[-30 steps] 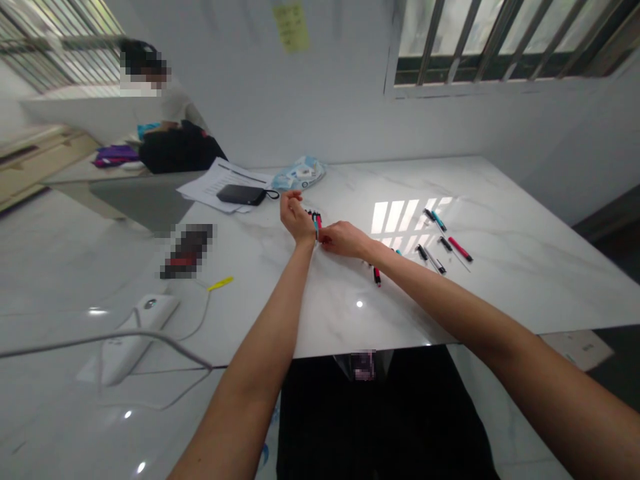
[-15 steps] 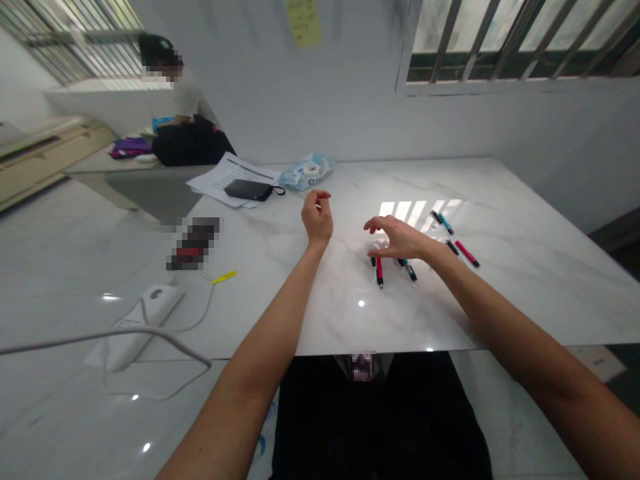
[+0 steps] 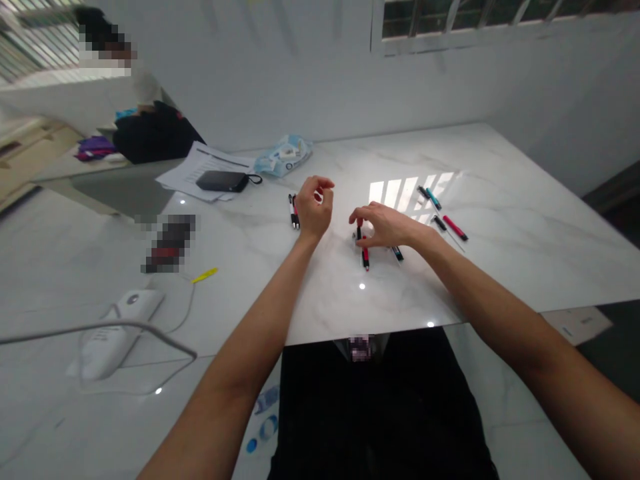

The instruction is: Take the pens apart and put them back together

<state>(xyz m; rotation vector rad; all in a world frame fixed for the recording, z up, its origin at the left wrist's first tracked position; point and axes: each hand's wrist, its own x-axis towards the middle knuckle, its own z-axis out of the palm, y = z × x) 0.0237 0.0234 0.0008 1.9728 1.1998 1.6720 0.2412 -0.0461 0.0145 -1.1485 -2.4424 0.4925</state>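
Note:
Above the white marbled table (image 3: 330,293), my left hand (image 3: 316,208) is loosely curled, with a gap between thumb and fingers and nothing visible in it. Two pens (image 3: 293,212) lie just to its left, one partly hidden by it. My right hand (image 3: 383,225) bends down over a group of pens, its thumb and fingers closed around a black and red pen (image 3: 359,232). A red and black pen (image 3: 365,255) lies just below its thumb, and a dark pen (image 3: 397,253) sticks out from under the palm.
Further right lie a red pen (image 3: 455,227), a teal pen (image 3: 433,198) and dark pens (image 3: 439,223). Papers (image 3: 175,175), a black case (image 3: 221,181) and a blue packet (image 3: 284,156) are at the back left. A white power strip (image 3: 117,337) with cables is at left; a person sits beyond.
My right hand has lowered and closed its fingers on a pen. The view has shifted, and two pens now show beside my left hand, which stays curled.

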